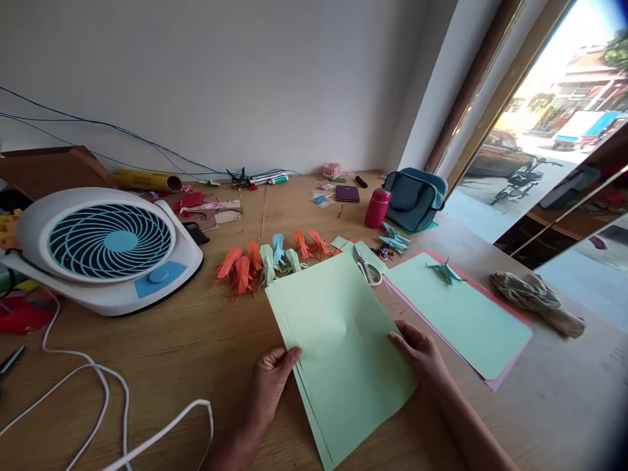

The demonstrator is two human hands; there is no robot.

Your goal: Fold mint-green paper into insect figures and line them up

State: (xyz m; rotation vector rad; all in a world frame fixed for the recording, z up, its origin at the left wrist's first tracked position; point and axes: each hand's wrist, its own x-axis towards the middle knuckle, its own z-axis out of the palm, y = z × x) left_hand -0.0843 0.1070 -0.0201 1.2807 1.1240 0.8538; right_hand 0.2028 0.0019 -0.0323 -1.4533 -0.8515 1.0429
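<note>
Several light green paper sheets (pixel 338 340) form a loose stack, tilted above the wooden table, their left edges slightly fanned. My left hand (pixel 275 379) pinches the stack's left edge with the thumb on top. On the right edge, my right hand (pixel 417 347) grips the sheets, its fingers partly hidden under them. Past the far edge of the stack lie white-handled scissors (pixel 366 265) on smaller green paper pieces. Folded orange paper figures (pixel 242 275) and a pale green folded figure (pixel 267 263) stand in a group beyond the sheets.
A white fan (pixel 115 245) stands at left, its white cable (pixel 105 373) looping across the table. To the right lie green and pink sheets (pixel 456 320) with a folded green figure (pixel 446 270) on top, and a crumpled cloth (pixel 534 301). A red flask (pixel 377 207) stands beside a teal bag (pixel 417 199).
</note>
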